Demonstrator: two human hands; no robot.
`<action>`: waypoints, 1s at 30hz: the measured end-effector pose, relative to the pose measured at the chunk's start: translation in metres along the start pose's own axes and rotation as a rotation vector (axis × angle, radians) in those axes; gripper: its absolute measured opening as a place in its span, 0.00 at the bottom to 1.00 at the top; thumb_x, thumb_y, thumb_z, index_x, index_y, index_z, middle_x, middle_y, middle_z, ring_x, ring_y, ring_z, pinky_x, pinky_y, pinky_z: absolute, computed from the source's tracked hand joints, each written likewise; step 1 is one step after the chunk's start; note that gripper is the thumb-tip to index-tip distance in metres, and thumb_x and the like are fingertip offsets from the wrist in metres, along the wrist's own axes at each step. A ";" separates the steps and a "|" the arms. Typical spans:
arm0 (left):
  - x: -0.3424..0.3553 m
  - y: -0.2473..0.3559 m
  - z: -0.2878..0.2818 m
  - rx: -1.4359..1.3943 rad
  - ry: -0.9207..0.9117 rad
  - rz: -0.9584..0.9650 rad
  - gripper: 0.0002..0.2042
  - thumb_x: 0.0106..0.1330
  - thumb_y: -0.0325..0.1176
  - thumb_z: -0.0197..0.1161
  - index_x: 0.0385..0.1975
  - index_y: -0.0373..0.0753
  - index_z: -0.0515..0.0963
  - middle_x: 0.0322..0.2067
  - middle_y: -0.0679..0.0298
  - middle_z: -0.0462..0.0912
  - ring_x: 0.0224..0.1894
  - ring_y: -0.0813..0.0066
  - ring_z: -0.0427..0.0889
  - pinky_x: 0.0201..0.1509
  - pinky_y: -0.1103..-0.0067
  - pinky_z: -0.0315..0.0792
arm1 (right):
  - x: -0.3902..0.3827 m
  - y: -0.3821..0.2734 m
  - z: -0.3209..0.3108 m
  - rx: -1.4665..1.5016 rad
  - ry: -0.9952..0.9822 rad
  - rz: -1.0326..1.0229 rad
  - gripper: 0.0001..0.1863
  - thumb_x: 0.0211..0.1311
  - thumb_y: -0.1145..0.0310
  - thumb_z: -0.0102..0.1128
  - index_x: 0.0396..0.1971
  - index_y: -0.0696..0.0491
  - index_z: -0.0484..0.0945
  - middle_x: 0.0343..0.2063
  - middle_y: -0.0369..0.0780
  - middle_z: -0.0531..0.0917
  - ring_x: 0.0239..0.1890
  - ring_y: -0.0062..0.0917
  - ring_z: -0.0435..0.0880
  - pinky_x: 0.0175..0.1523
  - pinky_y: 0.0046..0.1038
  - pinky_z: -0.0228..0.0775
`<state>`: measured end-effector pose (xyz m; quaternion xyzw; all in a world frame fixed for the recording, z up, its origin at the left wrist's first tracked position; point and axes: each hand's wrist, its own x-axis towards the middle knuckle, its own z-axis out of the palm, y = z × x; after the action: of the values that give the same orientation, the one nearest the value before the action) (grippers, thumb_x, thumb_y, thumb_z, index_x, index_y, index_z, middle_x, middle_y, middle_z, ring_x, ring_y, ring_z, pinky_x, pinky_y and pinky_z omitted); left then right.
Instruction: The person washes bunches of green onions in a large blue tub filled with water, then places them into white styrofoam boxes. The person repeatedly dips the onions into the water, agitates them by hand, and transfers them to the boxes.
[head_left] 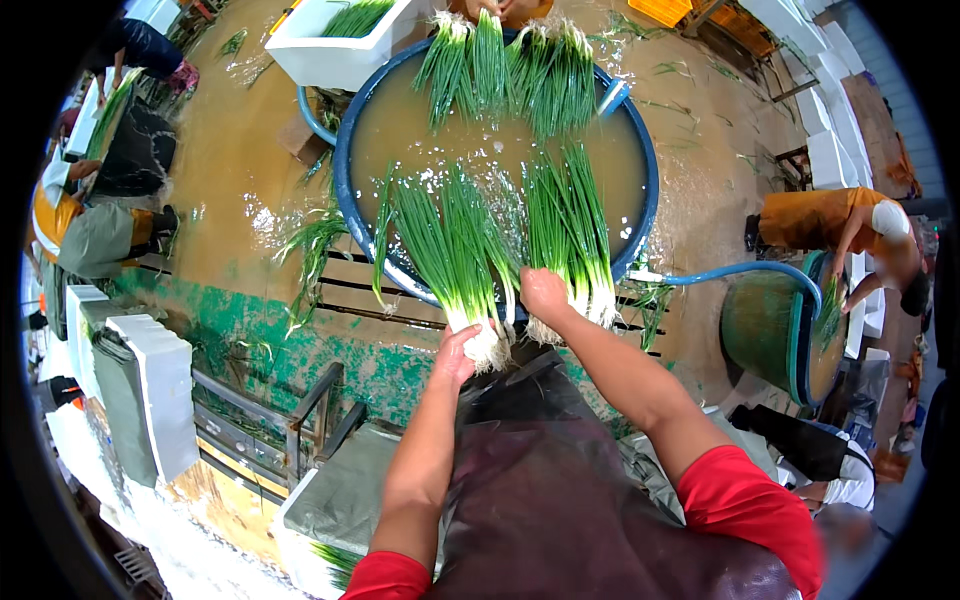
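Note:
My left hand [457,354] is wrapped round the white root end of a bunch of spring onions [440,235], its green leaves pointing away over the tub. Closed at the white stems of a second bunch [572,225] is my right hand [544,297], with roots showing below the fist. Both bunches rest across the near rim of a round blue tub [346,190] full of murky water [400,125]. A few loose stems lie between my hands. I wear a dark, wet apron [560,480].
Opposite, another person's hands [500,8] hold more spring onions [490,70] over the far rim. A white foam box [345,50] stands at the far left. One blue hose [720,277] runs right to another tub [765,335]. Co-workers bend at both sides; a metal rail [290,425] stands near left.

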<state>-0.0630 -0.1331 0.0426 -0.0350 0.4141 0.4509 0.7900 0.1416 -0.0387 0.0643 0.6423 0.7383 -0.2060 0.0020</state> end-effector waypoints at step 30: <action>-0.004 0.015 -0.016 -0.058 -0.064 -0.035 0.23 0.60 0.21 0.60 0.57 0.33 0.71 0.43 0.49 0.84 0.44 0.55 0.85 0.50 0.58 0.81 | -0.102 -0.018 -0.040 0.062 -0.235 0.045 0.18 0.60 0.53 0.60 0.33 0.54 0.83 0.28 0.51 0.85 0.33 0.49 0.86 0.40 0.48 0.78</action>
<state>-0.0850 -0.1340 0.0394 -0.0506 0.3745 0.4498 0.8093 0.1526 -0.1249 0.1335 0.6299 0.7117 -0.3022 0.0732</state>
